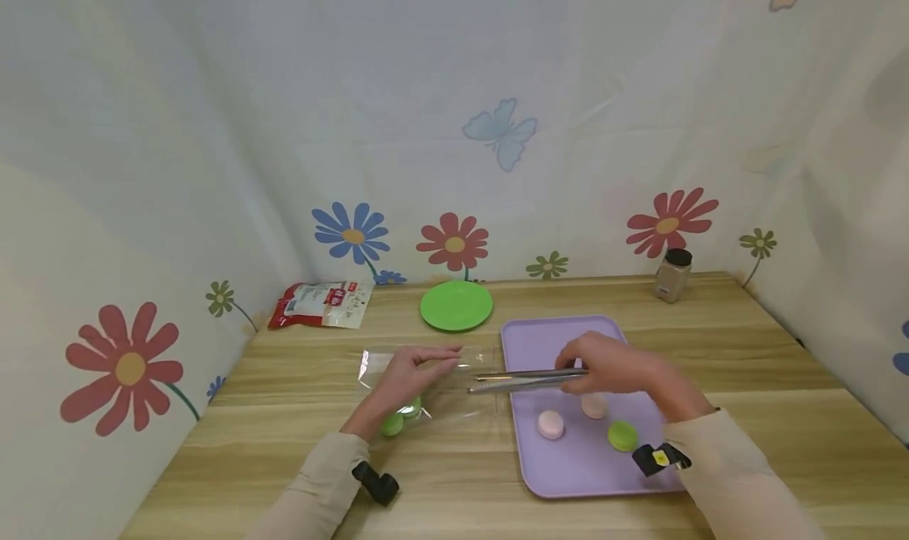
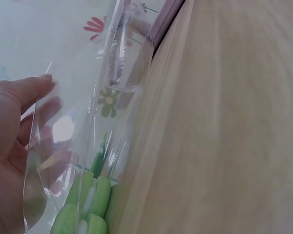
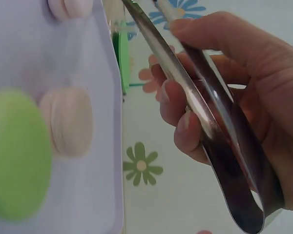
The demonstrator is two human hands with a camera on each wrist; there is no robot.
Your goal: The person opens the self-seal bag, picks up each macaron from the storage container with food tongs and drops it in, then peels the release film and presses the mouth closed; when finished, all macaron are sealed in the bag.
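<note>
A clear plastic bag [image 1: 454, 410] lies left of the tray, with green macarons [image 2: 95, 200] in its far-left end. My left hand [image 1: 415, 378] holds the bag's upper film, its thumb [image 2: 36, 90] on one side and the fingers showing through the plastic. My right hand [image 1: 604, 364] grips metal tongs [image 3: 195, 97] above the lilac tray [image 1: 568, 477]. The tong tips point left over the bag's right end, slightly apart with nothing between them. On the tray sit two pale pink macarons [image 1: 550, 425] and a green macaron [image 1: 622, 436].
Behind the bag stands a green plate [image 1: 457, 305]. A red and white food packet [image 1: 323, 305] lies at the back left. At the back right is a jar [image 1: 672, 275] with a black lid. A flower-printed curtain [image 1: 454, 129] borders the wooden table [image 1: 454, 500].
</note>
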